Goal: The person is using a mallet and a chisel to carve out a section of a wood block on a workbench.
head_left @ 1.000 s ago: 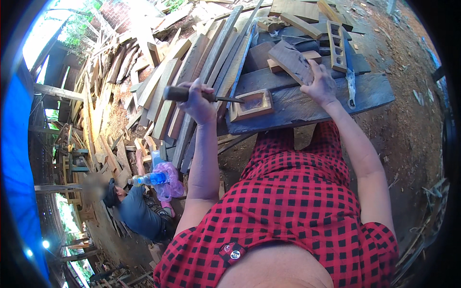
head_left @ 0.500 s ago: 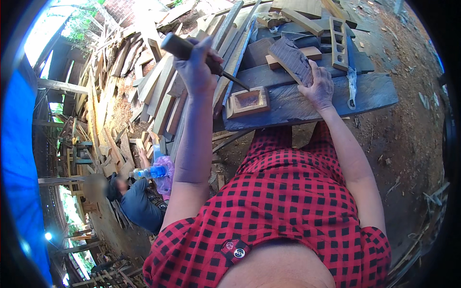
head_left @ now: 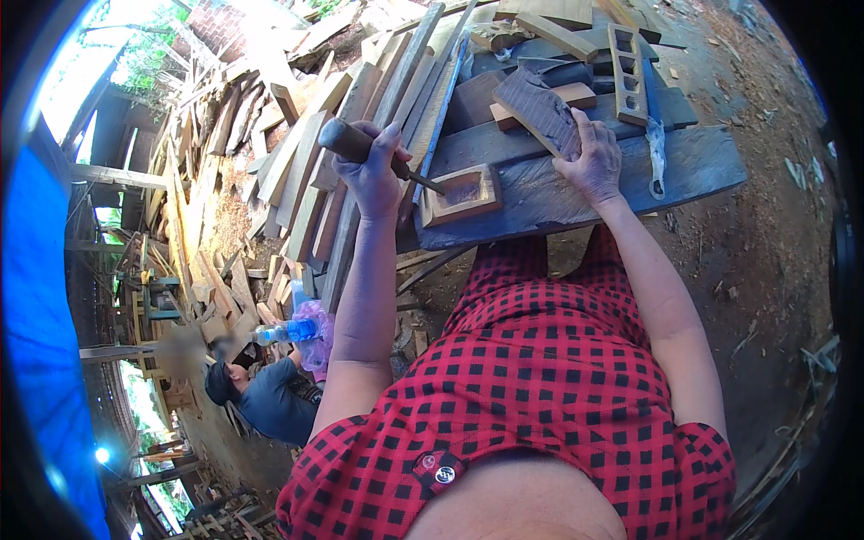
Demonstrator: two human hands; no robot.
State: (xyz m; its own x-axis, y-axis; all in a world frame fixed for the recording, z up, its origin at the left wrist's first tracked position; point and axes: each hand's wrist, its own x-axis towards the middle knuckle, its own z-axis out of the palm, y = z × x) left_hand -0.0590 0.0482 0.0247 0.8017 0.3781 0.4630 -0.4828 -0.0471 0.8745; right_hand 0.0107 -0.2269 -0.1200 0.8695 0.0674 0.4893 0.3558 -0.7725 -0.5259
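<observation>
My left hand (head_left: 371, 171) is closed round the thick dark handle of a chisel (head_left: 425, 181), whose blade slants down to the right. The tip reaches the recess of a small light-brown wooden block (head_left: 462, 205) with a hollowed rectangle, which lies at the left end of the bench plank. To the right, my right hand (head_left: 591, 164) grips the near end of a dark, rough-edged piece of wood (head_left: 537, 110). That piece is held tilted above the bench, and some of my fingers are hidden behind it.
The bench plank (head_left: 684, 166) carries a wooden piece with several square holes (head_left: 628, 76) and a white-wrapped tool (head_left: 657, 162). Long boards (head_left: 360, 90) are heaped at the left. Another person (head_left: 270, 400) is at lower left, near a plastic bottle (head_left: 292, 331).
My left hand has come down slightly, and the chisel tip has moved from the block's far rim into its recess. My right hand keeps the dark wood at almost the same place.
</observation>
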